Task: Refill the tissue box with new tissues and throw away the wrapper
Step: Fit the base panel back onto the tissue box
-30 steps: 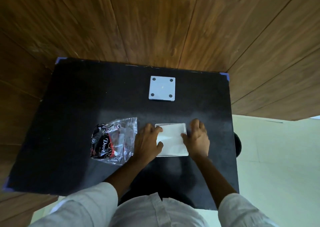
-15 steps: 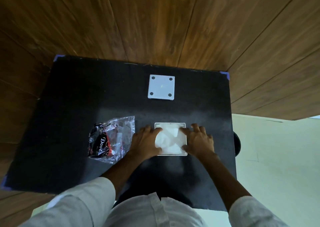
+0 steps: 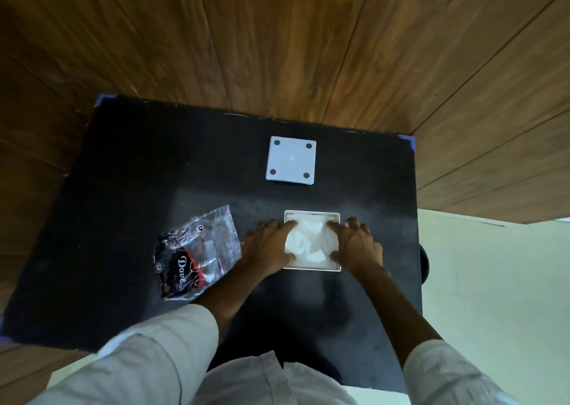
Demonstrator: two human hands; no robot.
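A white square tissue box lies open side up on the black table, with white tissues crumpled inside it. My left hand rests on the box's left side, fingers spread and pressing on the tissues. My right hand presses from the right side, fingertips on the tissues. The box's white cover panel, with a dark dot in each corner, lies flat further back. The clear and black plastic wrapper lies flat to the left of my left hand.
The table stands against a wooden panelled wall. Pale floor shows to the right of the table. A dark round object peeks out past the table's right edge.
The tissue stack was flat on top a second ago; it now sits pushed down and crumpled inside the box rim. Both hands have shifted inward onto the tissues.
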